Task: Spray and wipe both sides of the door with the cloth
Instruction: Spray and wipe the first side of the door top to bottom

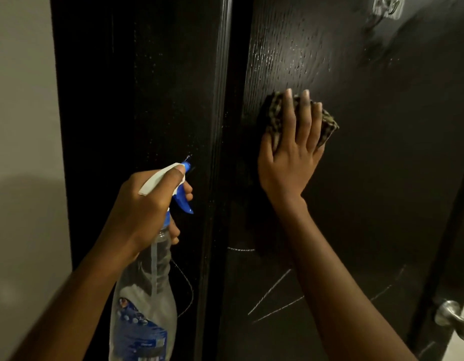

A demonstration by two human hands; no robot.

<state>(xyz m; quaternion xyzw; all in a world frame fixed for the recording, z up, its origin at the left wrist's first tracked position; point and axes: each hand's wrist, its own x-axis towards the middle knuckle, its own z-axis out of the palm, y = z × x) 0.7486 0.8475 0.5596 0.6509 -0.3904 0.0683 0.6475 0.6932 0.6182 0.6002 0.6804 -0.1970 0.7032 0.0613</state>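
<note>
1. The door [382, 178] showed wet droplets above the cloth [274, 118], so spraying had begun; pale marks [272, 293] lower down looked unwiped, and the unseen other side probably remained to be done
2. The right hand [290, 157] lay flat, fingers straight, pressing the checked cloth against the door's upper part
3. The left hand [145, 204] gripped the neck of the spray bottle [145, 295], fingers at its blue trigger, beside the dark frame [173, 100]

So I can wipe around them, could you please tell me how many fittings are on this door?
2: a clear hook at the top right, and a silver door knob at the lower right edge. Others may be hidden or out of view.
</note>
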